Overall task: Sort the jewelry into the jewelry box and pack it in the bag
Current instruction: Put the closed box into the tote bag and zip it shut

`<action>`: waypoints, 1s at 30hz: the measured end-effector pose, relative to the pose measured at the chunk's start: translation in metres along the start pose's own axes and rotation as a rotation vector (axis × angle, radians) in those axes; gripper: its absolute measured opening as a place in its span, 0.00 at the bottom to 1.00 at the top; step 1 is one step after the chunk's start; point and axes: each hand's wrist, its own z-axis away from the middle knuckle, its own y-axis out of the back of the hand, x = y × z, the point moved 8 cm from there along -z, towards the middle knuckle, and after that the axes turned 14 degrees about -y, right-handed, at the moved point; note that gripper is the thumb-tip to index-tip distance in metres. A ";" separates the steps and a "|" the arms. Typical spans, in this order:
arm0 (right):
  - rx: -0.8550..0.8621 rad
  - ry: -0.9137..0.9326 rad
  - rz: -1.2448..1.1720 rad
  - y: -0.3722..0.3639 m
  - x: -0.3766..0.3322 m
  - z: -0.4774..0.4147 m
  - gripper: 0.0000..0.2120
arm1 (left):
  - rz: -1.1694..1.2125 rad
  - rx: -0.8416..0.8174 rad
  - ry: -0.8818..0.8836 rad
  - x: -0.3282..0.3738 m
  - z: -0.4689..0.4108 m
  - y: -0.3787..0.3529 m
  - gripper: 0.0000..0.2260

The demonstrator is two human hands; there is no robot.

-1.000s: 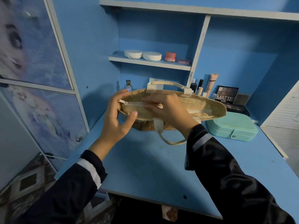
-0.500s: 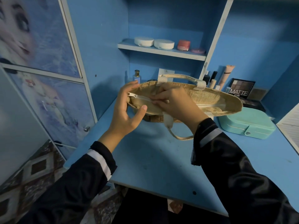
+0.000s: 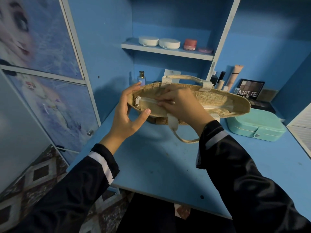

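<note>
A tan woven bag (image 3: 213,98) with cream handles is held above the blue desk (image 3: 161,162), its top facing me and its white zipper (image 3: 146,101) shut along most of its length. My left hand (image 3: 127,113) grips the bag's left end between thumb and fingers. My right hand (image 3: 178,105) pinches the zipper line near the middle. The zipper pull hangs at the left end. A closed mint-green jewelry box (image 3: 255,126) sits on the desk to the right, behind the bag's right end.
Behind the bag stand a small blue bottle (image 3: 141,78), cosmetic tubes (image 3: 234,76) and an eyeshadow palette (image 3: 250,89). A shelf (image 3: 166,51) above carries white compacts and pink jars. A printed cabinet door (image 3: 42,64) closes the left side.
The camera shifted, so the scene sits further right and lower in view. Both hands keep their hold on the bag; my right hand's fingers moved slightly along the zipper.
</note>
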 end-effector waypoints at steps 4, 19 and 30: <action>-0.030 0.019 0.087 -0.004 -0.004 0.001 0.08 | -0.011 -0.012 -0.014 0.003 0.000 -0.004 0.28; 0.017 0.064 -0.124 -0.004 -0.021 -0.003 0.07 | -0.003 -0.079 -0.028 0.002 0.000 -0.005 0.30; 0.004 0.042 -0.064 -0.013 -0.022 -0.003 0.07 | 0.021 -0.118 -0.015 -0.001 0.002 -0.009 0.30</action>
